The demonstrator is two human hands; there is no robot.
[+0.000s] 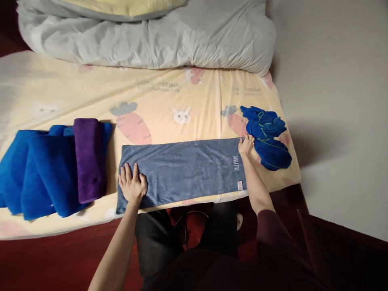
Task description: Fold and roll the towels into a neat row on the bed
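Observation:
A grey-blue towel [188,169] lies spread flat along the bed's near edge, with white lettering and a small label at its right end. My left hand [132,184] rests flat on the towel's left end, fingers spread. At the far right corner, my right hand [247,144] has its fingers closed on the towel's edge. Just beyond that hand lies a crumpled blue cloth [266,135] with green trim. To the left of the grey-blue towel, a folded purple towel [89,161] lies on top of several blue towels [45,173].
The bed has a yellow sheet [169,97] with carrot and rabbit prints. A bunched grey quilt [151,40] lies across its far side. A pale wall [330,81] stands at the right. Dark red floor shows below the near edge.

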